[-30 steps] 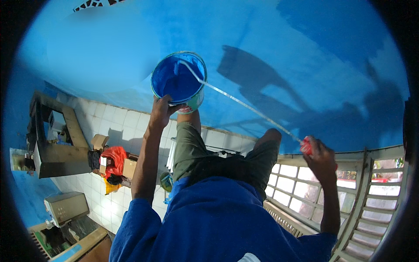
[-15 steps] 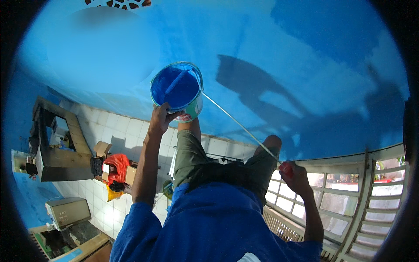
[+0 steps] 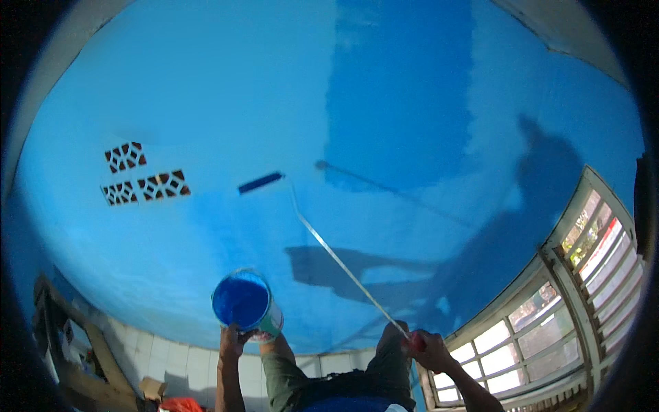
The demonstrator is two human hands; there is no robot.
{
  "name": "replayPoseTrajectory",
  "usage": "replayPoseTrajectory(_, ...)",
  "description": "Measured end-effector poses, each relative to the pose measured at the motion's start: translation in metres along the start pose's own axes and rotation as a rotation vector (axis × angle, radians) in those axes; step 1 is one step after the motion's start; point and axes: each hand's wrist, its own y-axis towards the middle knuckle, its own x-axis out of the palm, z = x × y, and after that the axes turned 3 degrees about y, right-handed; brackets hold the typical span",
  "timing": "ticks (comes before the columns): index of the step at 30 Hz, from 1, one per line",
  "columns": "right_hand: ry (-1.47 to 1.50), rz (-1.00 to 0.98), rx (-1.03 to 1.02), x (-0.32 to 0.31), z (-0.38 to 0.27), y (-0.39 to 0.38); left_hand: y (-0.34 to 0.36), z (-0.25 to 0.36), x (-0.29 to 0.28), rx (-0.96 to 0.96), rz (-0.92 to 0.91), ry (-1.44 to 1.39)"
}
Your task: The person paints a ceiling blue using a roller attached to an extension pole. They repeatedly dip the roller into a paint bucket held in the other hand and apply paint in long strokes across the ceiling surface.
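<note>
My left hand (image 3: 236, 338) grips the near rim of a paint bucket (image 3: 273, 319) that is tilted so its blue inside shows. Closed round the red handle of a paint roller is my right hand (image 3: 431, 351). The long thin metal rod (image 3: 334, 256) of the roller runs up and left from that hand. At its end the blue roller sleeve (image 3: 261, 182) is raised above the bucket, in front of the light blue wall (image 3: 226, 82); whether it touches the wall I cannot tell. A darker blue painted patch (image 3: 401, 96) covers the upper middle of the wall.
Patterned vent openings (image 3: 163, 185) pierce the wall at left. Louvred windows (image 3: 535, 329) line the right side. At lower left stand a wooden-framed piece of furniture (image 3: 96, 357), a cardboard box (image 3: 152, 388) and a red plastic bag (image 3: 182, 404) by white tiles.
The roller has come out of the bucket and up toward the wall. The view has tilted upward, showing more wall and the dark patch. Both hands keep their holds.
</note>
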Motion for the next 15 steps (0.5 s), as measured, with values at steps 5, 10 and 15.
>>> replayPoseTrajectory(5,0.138,0.376,-0.249,-0.025,-0.042,0.036,-0.007,0.009,0.007,0.246,-0.032,0.468)
replayPoseTrajectory(10,0.365,0.502,-0.352,-0.039,-0.07,0.089,-0.001,-0.021,-0.016,0.527,-0.032,0.771)
replayPoseTrajectory(15,0.551,0.499,-0.277,-0.078,-0.133,0.13,-0.01,-0.031,-0.03,0.435,0.02,0.685)
